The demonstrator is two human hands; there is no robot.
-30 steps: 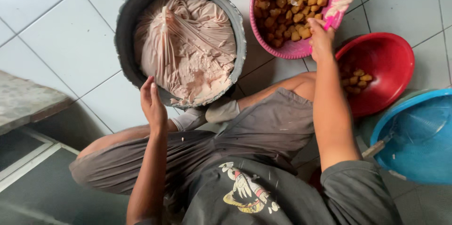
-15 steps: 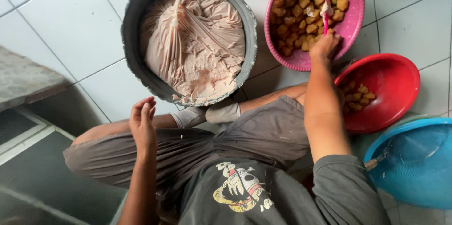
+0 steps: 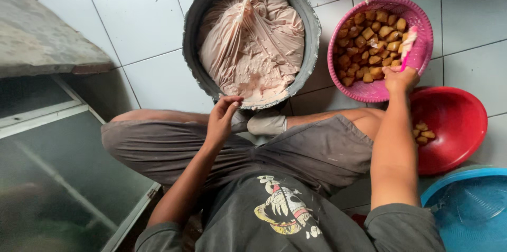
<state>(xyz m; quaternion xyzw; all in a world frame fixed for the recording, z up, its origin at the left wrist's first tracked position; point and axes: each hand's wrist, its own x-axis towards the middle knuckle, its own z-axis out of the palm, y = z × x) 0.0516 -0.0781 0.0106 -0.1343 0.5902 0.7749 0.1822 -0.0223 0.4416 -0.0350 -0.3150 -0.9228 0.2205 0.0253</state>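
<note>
While the right hand (image 3: 400, 79) grips a pink-handled knife (image 3: 407, 45) over the pink basket (image 3: 422, 35) of fried tofu puffs (image 3: 369, 38), right of the grey tub (image 3: 311, 25), keep the blade low; left hand (image 3: 222, 117) loosely open at tub's near rim.

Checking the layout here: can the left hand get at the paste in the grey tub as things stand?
Probably yes: the left hand hovers at the grey tub's near rim, and the pinkish paste lies uncovered with nothing between.
</note>
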